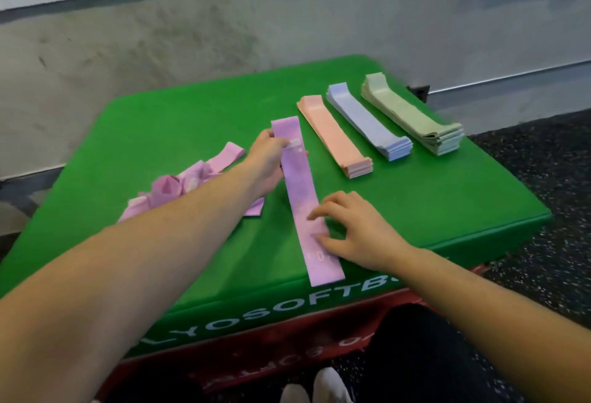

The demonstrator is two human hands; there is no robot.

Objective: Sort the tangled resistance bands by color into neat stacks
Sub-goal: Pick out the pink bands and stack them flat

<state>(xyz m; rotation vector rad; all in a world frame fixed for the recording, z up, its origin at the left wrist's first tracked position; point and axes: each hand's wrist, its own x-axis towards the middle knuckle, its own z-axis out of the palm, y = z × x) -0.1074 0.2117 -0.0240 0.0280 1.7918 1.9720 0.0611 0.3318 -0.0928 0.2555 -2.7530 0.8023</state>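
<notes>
A long purple band (302, 201) lies flat on the green soft box (179, 134), running from the middle toward the front edge. My left hand (267, 163) grips its far end, fingers curled round the edge. My right hand (355, 230) presses its near part with spread fingertips. A tangled heap of purple bands (188, 188) sits to the left, partly hidden by my left forearm. To the right stand three neat stacks: peach (334, 135), blue (367, 121) and pale green (412, 115).
The green box rests on a red box (319, 348) on dark speckled flooring (543, 195). A grey wall (192, 35) rises just behind. My white-socked feet (316, 386) and dark-clad knee (415, 354) are at the box's front.
</notes>
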